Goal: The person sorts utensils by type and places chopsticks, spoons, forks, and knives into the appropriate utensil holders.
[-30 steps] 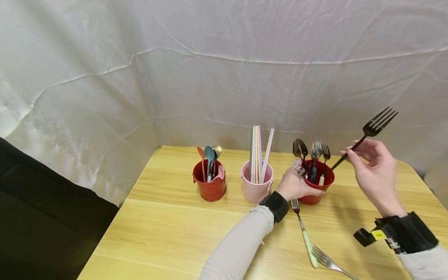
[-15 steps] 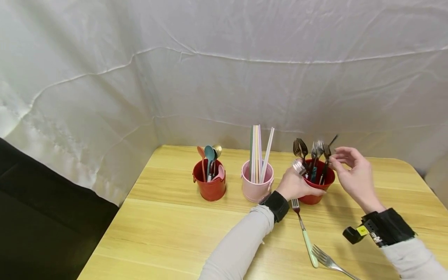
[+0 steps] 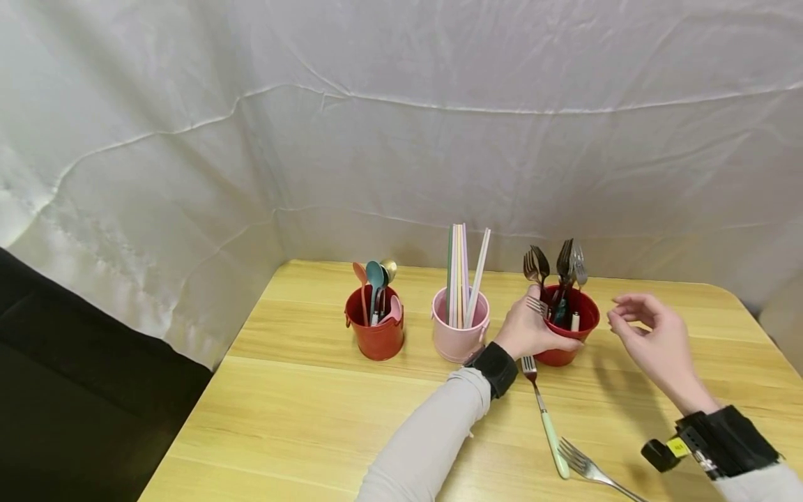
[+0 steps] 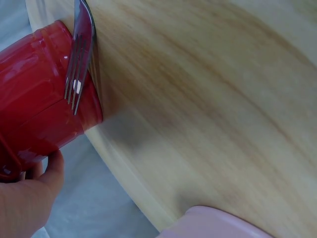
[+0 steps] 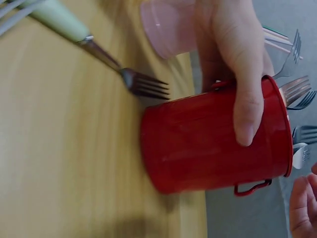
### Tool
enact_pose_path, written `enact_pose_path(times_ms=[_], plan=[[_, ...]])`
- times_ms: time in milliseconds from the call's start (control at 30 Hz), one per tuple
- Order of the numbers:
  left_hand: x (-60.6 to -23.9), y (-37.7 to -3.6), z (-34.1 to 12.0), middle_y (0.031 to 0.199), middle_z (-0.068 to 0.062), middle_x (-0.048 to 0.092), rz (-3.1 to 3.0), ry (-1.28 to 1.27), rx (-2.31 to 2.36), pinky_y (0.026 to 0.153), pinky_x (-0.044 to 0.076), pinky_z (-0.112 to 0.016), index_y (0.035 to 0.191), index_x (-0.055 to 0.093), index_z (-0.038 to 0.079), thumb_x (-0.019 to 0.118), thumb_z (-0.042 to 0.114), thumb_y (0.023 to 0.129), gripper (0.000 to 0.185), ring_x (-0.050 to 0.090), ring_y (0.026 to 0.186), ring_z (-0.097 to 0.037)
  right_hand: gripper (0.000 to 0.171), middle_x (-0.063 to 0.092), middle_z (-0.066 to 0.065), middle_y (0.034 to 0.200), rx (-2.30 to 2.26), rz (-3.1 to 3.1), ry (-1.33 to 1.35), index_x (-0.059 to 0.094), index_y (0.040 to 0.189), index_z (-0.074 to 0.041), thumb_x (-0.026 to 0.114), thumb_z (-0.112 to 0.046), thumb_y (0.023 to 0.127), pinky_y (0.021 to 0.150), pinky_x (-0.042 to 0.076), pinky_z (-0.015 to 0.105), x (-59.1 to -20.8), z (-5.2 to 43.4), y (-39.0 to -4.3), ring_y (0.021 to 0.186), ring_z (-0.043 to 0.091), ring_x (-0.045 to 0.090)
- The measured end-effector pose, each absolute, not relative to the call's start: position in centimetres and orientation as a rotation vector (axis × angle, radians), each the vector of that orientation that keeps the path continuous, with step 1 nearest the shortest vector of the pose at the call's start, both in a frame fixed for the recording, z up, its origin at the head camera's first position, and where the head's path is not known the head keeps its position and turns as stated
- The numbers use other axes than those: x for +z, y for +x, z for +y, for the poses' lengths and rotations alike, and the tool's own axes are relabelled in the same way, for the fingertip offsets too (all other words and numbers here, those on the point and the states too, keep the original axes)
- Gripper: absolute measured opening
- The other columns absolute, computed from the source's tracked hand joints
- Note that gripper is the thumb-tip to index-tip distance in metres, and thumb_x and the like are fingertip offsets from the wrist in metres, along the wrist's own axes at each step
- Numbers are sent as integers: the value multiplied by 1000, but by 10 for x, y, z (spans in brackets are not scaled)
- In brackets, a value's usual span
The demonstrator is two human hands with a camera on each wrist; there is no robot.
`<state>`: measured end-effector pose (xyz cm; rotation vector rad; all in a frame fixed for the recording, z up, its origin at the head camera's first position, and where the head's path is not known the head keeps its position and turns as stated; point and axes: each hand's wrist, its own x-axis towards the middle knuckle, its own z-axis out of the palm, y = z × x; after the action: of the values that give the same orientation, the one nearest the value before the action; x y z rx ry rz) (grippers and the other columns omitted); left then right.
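Note:
My left hand (image 3: pixel 529 333) grips the right-hand red bucket (image 3: pixel 555 358) from its left side, the thumb lying across the front. Several forks (image 3: pixel 564 263) stand in that bucket with their tines up; most handles are hidden inside. Just right of the rim is my right hand (image 3: pixel 657 343), fingers loosely bent and nothing between them. In the right wrist view, its fingers (image 5: pixel 299 208) show at the edge, apart from the bucket (image 5: pixel 198 144). A fork with a pale green handle (image 3: pixel 552 439) lies on the table before the bucket, near a silver fork (image 3: pixel 590 470).
A pink bucket (image 3: pixel 456 344) holding several chopsticks (image 3: pixel 459 275) stands left of my left hand. Farther left, another red bucket (image 3: pixel 379 341) holds several spoons (image 3: pixel 375 275). All rest on a wooden table (image 3: pixel 301 411), with a pale cloth (image 3: pixel 439 139) behind it.
My right hand has brought the dark fork left to the red bucket, let go of it among the other forks, and drawn back slightly right. My left hand has stayed on the bucket.

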<state>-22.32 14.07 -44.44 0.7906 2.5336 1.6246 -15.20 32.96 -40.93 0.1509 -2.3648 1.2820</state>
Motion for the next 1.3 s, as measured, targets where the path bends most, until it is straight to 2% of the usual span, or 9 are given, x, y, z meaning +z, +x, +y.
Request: enact_pose_path(times_ms=[100, 167, 233, 300, 400, 533, 800, 1100, 1300], plan=[[-444, -223, 141, 128, 2, 69, 2531, 794, 1626, 99, 46, -13, 136, 47, 17, 97, 19, 63, 89, 63, 115, -2, 17, 64, -19, 87, 1180, -2474, 193, 64, 109, -2, 67, 0, 92, 67, 49, 3, -412, 335, -143, 78, -16, 57], [-444, -223, 141, 129, 1, 68, 2520, 794, 1635, 99, 46, -14, 137, 47, 17, 97, 18, 63, 89, 63, 115, -3, 19, 67, -9, 86, 1105, -2550, 232, 64, 109, 2, 69, -1, 91, 65, 50, 5, -415, 337, -137, 77, -16, 56], [-444, -222, 140, 129, 1, 68, 2511, 790, 1645, 100, 46, -14, 137, 47, 16, 97, 17, 63, 89, 63, 116, -3, 19, 69, 0, 86, 1047, -2622, 293, 65, 108, 1, 70, -1, 90, 62, 52, 9, -417, 339, -132, 77, -15, 55], [-444, -222, 140, 129, 1, 68, 2510, 788, 1648, 100, 46, -14, 136, 47, 17, 97, 17, 63, 89, 63, 116, -3, 19, 70, 3, 85, 1011, -2677, 369, 66, 105, 0, 72, 1, 87, 60, 53, 13, -420, 340, -126, 76, -13, 56], [-443, -222, 140, 130, 1, 68, 2509, 781, 1647, 100, 46, -14, 136, 47, 17, 97, 16, 63, 89, 63, 116, -3, 22, 69, -3, 82, 976, -2731, 495, 67, 101, -3, 75, 4, 82, 57, 54, 18, -426, 341, -118, 74, -11, 56], [-443, -222, 140, 130, 3, 68, 2500, 762, 1648, 100, 45, -15, 136, 47, 18, 97, 17, 63, 89, 63, 116, -2, 26, 63, -15, 80, 947, -2748, 689, 67, 97, -6, 80, 4, 77, 56, 53, 19, -435, 345, -109, 73, -10, 56], [-442, -221, 140, 129, 5, 68, 2496, 748, 1637, 100, 46, -16, 135, 47, 19, 98, 19, 62, 89, 62, 115, -1, 23, 56, -21, 80, 1103, -2856, 1065, 61, 94, -15, 81, -11, 83, 52, 47, 18, -450, 356, -90, 72, -10, 52], [-441, -219, 140, 129, 4, 68, 2452, 708, 1664, 100, 47, -17, 133, 48, 18, 98, 19, 62, 87, 62, 115, -2, 24, 53, -16, 80, 1245, -3195, 977, 57, 92, -13, 77, -24, 89, 53, 39, 20, -453, 366, -69, 68, -8, 47], [-441, -219, 139, 129, 5, 68, 2473, 709, 1644, 100, 47, -17, 134, 47, 19, 98, 20, 62, 88, 62, 115, -1, 29, 48, -15, 77, 1448, -3311, 900, 55, 94, -10, 80, -22, 85, 49, 34, 23, -458, 369, -61, 64, -5, 46]])
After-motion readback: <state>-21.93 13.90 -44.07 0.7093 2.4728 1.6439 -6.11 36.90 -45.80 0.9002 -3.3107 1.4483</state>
